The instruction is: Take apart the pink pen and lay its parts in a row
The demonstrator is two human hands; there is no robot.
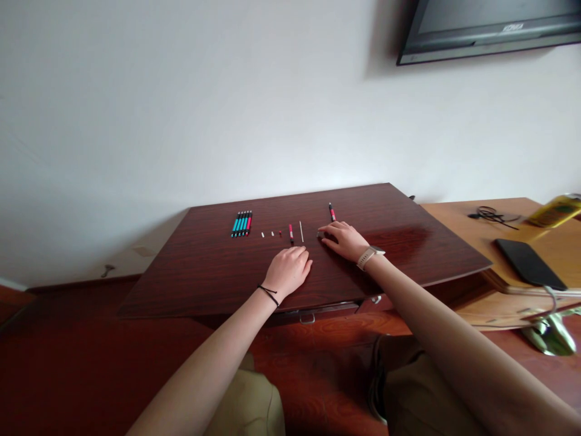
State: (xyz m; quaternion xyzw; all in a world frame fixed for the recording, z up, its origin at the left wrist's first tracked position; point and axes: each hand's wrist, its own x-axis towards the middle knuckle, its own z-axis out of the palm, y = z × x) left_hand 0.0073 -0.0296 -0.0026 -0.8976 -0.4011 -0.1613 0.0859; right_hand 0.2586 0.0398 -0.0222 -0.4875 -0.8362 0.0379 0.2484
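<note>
Both hands lay empty on the surface: left hand loosely curled below the pen parts, right hand flat beside them.

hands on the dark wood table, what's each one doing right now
Left hand: palm down on the dark wooden table, fingers loosely curled, holding nothing visible.
Right hand: flat, open, fingertips by a small dark part; no grip visible.

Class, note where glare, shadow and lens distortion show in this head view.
Head view: glare whitens the table right of the right hand; the screen casts a soft wall shadow; the forearms stretch wide at the bottom; the yellow thing at the right edge is smeared.
</note>
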